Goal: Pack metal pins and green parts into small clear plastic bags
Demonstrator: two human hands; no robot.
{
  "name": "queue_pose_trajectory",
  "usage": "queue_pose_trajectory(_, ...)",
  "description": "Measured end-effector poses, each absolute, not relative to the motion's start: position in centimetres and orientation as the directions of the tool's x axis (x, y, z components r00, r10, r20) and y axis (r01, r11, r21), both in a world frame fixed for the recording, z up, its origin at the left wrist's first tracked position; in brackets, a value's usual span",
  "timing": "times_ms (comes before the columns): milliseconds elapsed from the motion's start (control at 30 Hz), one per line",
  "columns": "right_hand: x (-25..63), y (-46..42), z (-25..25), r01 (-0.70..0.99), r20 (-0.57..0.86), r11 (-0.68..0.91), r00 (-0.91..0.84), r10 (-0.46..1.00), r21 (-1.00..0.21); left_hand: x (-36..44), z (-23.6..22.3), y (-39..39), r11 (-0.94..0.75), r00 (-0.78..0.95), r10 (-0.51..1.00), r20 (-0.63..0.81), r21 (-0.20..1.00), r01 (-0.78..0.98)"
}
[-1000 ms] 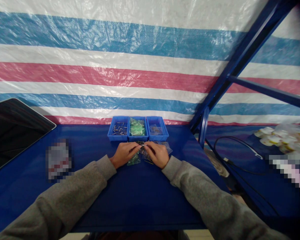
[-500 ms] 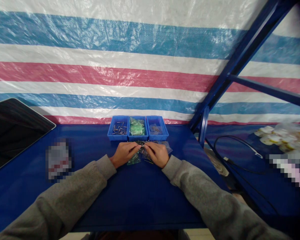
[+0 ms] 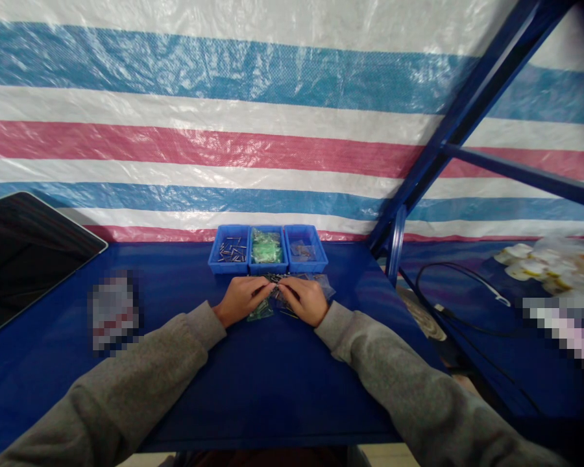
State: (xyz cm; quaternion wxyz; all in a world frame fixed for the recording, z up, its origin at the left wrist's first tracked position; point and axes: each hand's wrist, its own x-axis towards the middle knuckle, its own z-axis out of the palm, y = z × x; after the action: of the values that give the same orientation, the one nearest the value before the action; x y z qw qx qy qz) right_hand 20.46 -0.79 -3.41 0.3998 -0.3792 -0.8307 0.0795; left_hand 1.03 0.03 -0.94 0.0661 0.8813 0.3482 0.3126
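My left hand (image 3: 241, 299) and my right hand (image 3: 307, 298) meet over the table just in front of the blue bins. Both are closed, with thumbs and fingertips pinched together at one spot. Whatever lies between the fingertips is too small to make out. Below and between them are loose dark metal pins (image 3: 288, 311). A small clear-green plastic bag (image 3: 260, 311) lies under the left fingers. Another clear bag (image 3: 325, 285) sticks out beyond the right knuckles. The hands hide part of this pile.
Three joined blue bins stand at the back: metal pins in the left bin (image 3: 230, 267), green bags in the middle bin (image 3: 267, 267), clear bags in the right bin (image 3: 307, 267). A dark screen (image 3: 29, 253) is at left. A blue frame post (image 3: 394, 250), black cable (image 3: 433, 305) and white-yellow items (image 3: 523, 266) are at right.
The right fingertips have shifted very slightly to the left, nearer the left ones. Otherwise the hands, bins and bags stay where they were.
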Motion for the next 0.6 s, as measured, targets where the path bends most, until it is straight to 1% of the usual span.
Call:
queue_pose_trajectory(367,20.45,-0.77,-3.46,0.562,0.605,0.708,-0.404,0.686,-0.427,1.08,-0.91,0.07,-0.751,0.569,0.650,0.503,0.317,0.579)
queue_pose_trajectory(600,20.47,-0.65,-3.41,0.593,0.541,0.704,-0.470,0.697,-0.392,1.17,-0.71,0.03,-0.757,0.575,0.642,0.507,0.301,0.580)
